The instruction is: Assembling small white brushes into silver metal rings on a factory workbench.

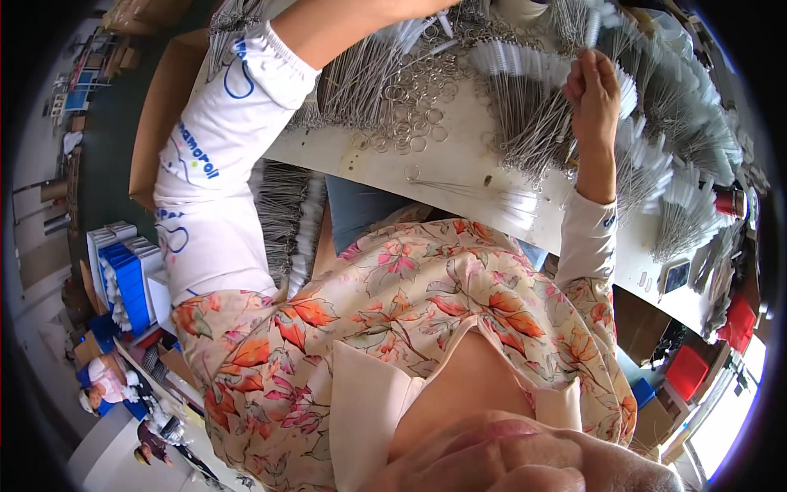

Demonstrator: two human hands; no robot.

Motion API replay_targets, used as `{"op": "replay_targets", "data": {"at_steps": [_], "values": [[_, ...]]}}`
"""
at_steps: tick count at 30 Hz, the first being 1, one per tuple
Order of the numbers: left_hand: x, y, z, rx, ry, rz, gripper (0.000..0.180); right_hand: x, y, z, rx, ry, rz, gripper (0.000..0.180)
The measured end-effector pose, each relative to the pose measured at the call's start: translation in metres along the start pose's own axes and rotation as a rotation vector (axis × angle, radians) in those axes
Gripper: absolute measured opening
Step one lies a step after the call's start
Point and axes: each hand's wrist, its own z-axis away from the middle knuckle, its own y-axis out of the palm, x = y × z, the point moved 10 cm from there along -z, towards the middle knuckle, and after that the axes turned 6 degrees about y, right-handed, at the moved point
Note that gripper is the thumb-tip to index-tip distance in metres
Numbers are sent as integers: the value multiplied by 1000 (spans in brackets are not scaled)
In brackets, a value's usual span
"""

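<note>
My right hand is raised over a white table, its fingers pinched on a few thin metal wires from a fanned bundle with white tips. My left forearm, in a white printed sleeve, reaches up across the table. Its hand is cut off by the top edge. Loose metal rings lie scattered on the table between my arms. More wire bundles are heaped along the far and right side.
Another wire bundle lies by my lap under the table edge. A cardboard box stands at the left, blue bins below it. Red boxes sit on the floor at the right.
</note>
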Motion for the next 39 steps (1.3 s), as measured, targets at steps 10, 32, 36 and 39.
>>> {"op": "replay_targets", "data": {"at_steps": [10,32,36,39], "values": [[-28,-28,11,-191,252,165,6,0,143,6,265,-21,688,21],[232,172,303,-2,-969,661,22,107,-179,75,-537,-171,1105,19],[285,176,359,-109,-962,642,23,82,-211,87,-611,-38,1267,19],[255,162,317,-54,-1145,712,19,72,-216,92,-588,103,1295,22]]}}
